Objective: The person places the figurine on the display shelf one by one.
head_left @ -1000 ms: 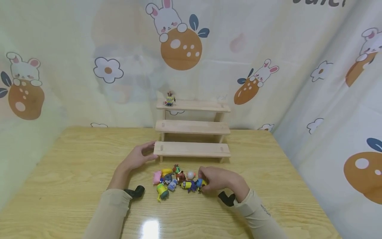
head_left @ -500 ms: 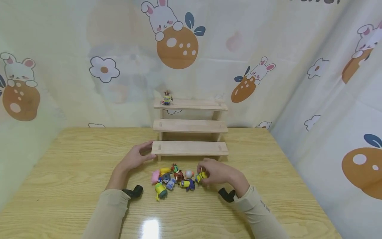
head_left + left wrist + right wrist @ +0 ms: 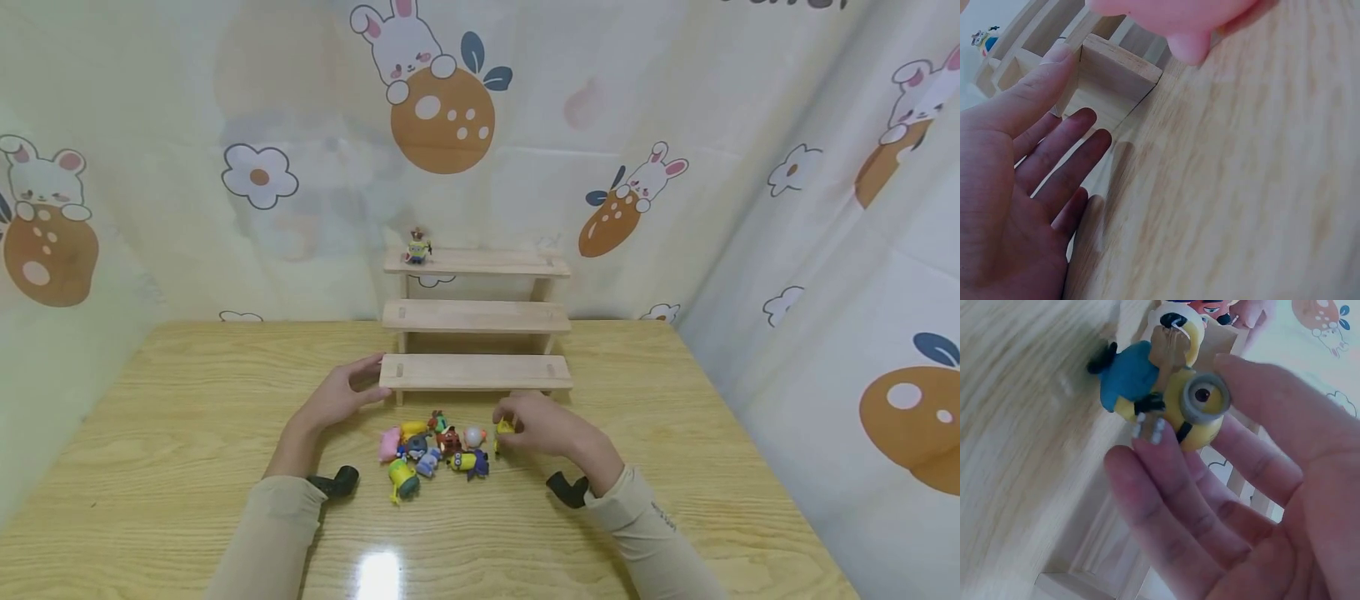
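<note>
Toy is pinched in the right hand, head by its thumb, feet pointing away, and the empty, spread left hand has the shelf beside it.

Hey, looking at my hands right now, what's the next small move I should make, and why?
Probably lift the right hand toward the top shelf, bringing the one-eyed figurine up. The thumb and fingers already pinch that figurine beside the wooden rack, and a crowned figurine already stands up there.
</note>
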